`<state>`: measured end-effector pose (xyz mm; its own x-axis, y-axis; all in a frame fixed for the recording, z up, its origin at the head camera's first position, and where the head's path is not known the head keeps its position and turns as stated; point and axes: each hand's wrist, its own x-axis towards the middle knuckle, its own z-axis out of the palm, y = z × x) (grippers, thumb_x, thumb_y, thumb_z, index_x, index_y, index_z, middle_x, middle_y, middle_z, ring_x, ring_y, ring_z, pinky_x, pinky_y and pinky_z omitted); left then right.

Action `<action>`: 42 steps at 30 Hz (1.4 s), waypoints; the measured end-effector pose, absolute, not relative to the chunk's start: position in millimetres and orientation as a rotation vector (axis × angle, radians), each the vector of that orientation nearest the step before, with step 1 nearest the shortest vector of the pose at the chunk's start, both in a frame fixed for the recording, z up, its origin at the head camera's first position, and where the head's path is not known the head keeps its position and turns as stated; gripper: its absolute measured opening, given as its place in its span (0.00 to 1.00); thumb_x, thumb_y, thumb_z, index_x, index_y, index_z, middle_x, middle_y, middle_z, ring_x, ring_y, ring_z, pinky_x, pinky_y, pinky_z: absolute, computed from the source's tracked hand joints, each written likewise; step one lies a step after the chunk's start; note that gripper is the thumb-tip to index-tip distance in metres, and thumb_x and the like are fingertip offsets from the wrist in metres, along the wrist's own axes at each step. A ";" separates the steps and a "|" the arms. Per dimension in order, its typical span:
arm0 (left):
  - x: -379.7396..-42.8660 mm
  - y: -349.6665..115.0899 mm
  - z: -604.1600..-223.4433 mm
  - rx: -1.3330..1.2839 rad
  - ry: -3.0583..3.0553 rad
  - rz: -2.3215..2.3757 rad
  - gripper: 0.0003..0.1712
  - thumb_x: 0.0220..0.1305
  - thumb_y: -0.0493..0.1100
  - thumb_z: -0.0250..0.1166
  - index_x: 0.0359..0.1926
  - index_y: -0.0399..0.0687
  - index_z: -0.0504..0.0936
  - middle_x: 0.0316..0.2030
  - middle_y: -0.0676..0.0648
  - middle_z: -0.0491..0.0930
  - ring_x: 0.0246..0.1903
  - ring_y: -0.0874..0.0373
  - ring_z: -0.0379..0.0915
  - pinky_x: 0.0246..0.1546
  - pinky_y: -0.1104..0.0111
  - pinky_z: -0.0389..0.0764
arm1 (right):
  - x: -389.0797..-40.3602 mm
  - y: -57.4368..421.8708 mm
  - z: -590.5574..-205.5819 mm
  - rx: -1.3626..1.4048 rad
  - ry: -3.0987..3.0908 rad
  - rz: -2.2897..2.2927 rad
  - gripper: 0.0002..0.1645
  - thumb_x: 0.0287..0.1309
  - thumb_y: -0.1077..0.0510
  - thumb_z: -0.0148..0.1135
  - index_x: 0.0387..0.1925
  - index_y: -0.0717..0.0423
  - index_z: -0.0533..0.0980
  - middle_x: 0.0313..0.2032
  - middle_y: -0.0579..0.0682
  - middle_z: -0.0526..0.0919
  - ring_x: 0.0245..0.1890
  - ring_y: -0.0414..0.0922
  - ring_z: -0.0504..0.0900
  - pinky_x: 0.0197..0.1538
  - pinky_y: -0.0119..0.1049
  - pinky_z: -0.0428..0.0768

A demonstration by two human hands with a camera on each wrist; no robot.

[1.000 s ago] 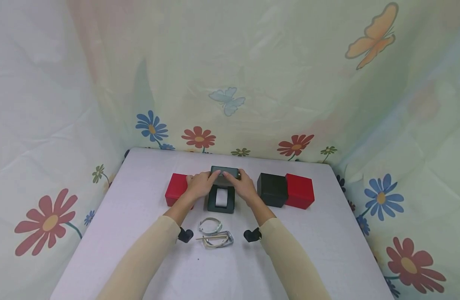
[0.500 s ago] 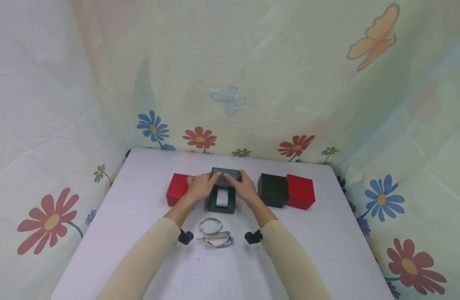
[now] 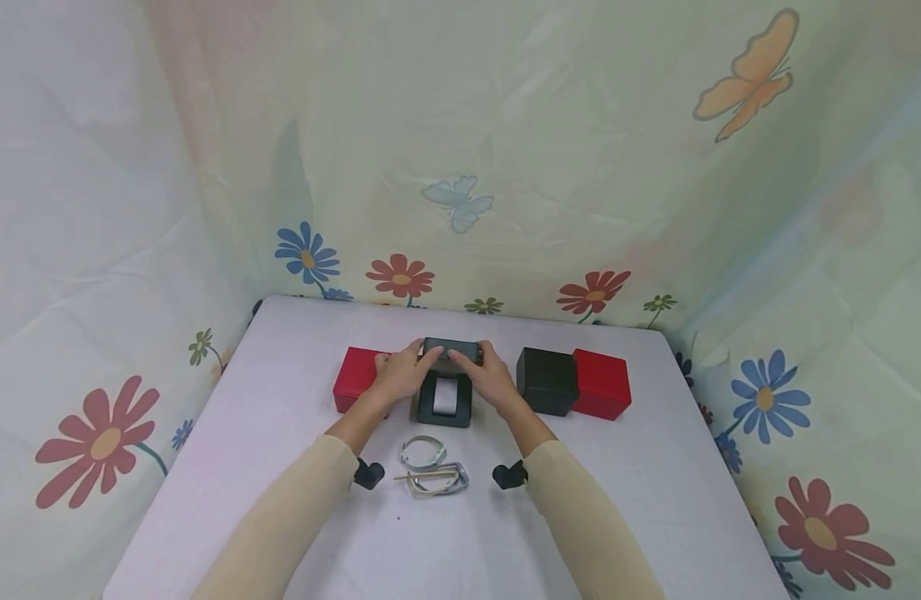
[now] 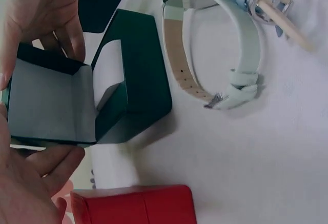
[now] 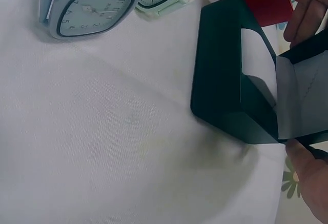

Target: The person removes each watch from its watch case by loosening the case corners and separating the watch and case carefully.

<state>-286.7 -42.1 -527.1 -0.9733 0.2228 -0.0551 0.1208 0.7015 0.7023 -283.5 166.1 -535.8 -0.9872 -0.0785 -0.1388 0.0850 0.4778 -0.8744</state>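
Observation:
A dark green watch box (image 4: pixel 148 70) stands on the table with its hinged lid (image 3: pixel 452 345) raised; a white cushion (image 3: pixel 445 396) sits inside. My left hand (image 3: pixel 404 373) grips the lid's left side, thumb on the front and fingers behind. On the other side, my right hand (image 3: pixel 494 379) holds the lid the same way. Nearer me lie a mint green watch (image 4: pixel 251 44) with its strap buckled in a loop, a light blue watch (image 5: pixel 95 11) and a beige strap (image 3: pixel 434 476), partly overlapping.
A red box (image 3: pixel 352 379) stands just left of the green one, partly behind my left hand. To the right, a black box (image 3: pixel 547 382) and another red box (image 3: pixel 601 385) stand side by side. A flower-printed curtain (image 3: pixel 460 125) surrounds the white table (image 3: pixel 655 500).
The lid has tipped slightly down toward me, with both hands keeping their hold on it. The boxes and watches have stayed in place.

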 end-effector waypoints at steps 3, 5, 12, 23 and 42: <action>-288.1 -44.4 -525.9 0.299 2.747 1.114 0.44 0.76 0.73 0.45 0.83 0.57 0.55 0.72 0.42 0.74 0.66 0.43 0.73 0.64 0.44 0.58 | -282.8 167.2 -535.8 -0.002 2.553 -1.542 0.50 0.60 0.21 0.60 0.68 0.51 0.65 0.65 0.59 0.76 0.63 0.55 0.77 0.66 0.56 0.77; -288.8 -46.0 -524.5 0.314 2.736 1.094 0.43 0.76 0.73 0.45 0.83 0.61 0.55 0.71 0.42 0.74 0.66 0.42 0.73 0.64 0.43 0.61 | -282.3 167.5 -535.5 0.001 2.550 -1.548 0.49 0.60 0.22 0.61 0.67 0.50 0.66 0.64 0.58 0.77 0.61 0.54 0.78 0.64 0.54 0.77; -287.2 -47.7 -518.2 0.334 2.713 1.037 0.41 0.77 0.70 0.47 0.81 0.56 0.58 0.69 0.40 0.75 0.65 0.39 0.71 0.65 0.41 0.69 | -281.3 167.2 -535.3 0.004 2.537 -1.562 0.48 0.59 0.23 0.64 0.65 0.51 0.67 0.62 0.59 0.78 0.60 0.54 0.78 0.64 0.55 0.77; -284.0 -51.8 -519.2 0.328 2.679 1.049 0.40 0.77 0.69 0.48 0.81 0.61 0.56 0.69 0.40 0.74 0.67 0.35 0.63 0.61 0.39 0.75 | -278.2 166.7 -536.5 -0.022 2.546 -1.577 0.47 0.60 0.24 0.64 0.65 0.50 0.66 0.59 0.58 0.78 0.56 0.53 0.77 0.61 0.51 0.76; -281.3 -54.6 -525.4 0.389 2.685 1.051 0.39 0.77 0.68 0.50 0.81 0.59 0.56 0.68 0.40 0.76 0.69 0.33 0.60 0.65 0.36 0.69 | -271.2 168.5 -544.2 -0.067 2.556 -1.616 0.49 0.62 0.27 0.64 0.70 0.52 0.63 0.70 0.61 0.72 0.75 0.59 0.67 0.74 0.61 0.67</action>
<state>-281.3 -54.6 -525.4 -0.9380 0.3263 -0.1170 0.1601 0.7071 0.6887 -271.2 168.5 -544.2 -0.9922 -0.0997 -0.0747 0.0247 0.4298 -0.9026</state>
